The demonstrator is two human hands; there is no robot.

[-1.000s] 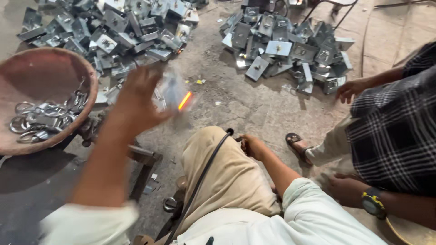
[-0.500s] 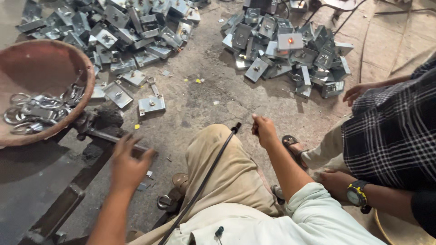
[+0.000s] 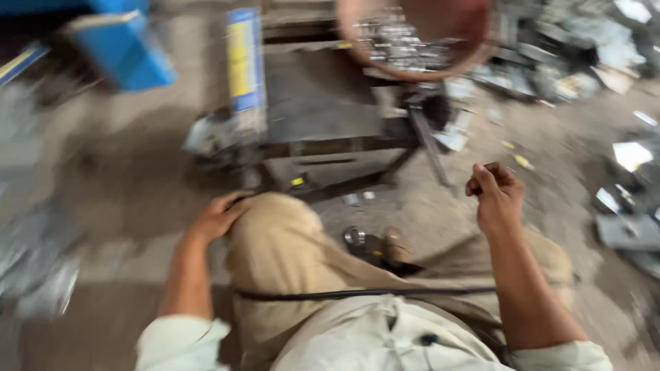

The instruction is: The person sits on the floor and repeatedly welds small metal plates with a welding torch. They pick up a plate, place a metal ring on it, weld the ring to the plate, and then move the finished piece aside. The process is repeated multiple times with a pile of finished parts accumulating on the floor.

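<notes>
Blue box upper left; upright blue-and-yellow labelled panel beside dark metal worktop. Reddish bowl of metal rings on far edge. Left hand flat on knee, fingers together; right hand raised, fingers curled shut, contents indiscernible. View swung left since earlier frame; heavily blurred.

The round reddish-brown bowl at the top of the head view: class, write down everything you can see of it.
The round reddish-brown bowl is wide and shallow, with a thick curved rim; its material looks like worn metal or clay, though blur prevents certainty. Its top is cut off by the frame edge. It holds a heap of small shiny metal pieces. It sits upright at the far right end of a dark metal work stand, overhanging it. Neither hand touches it.
</notes>
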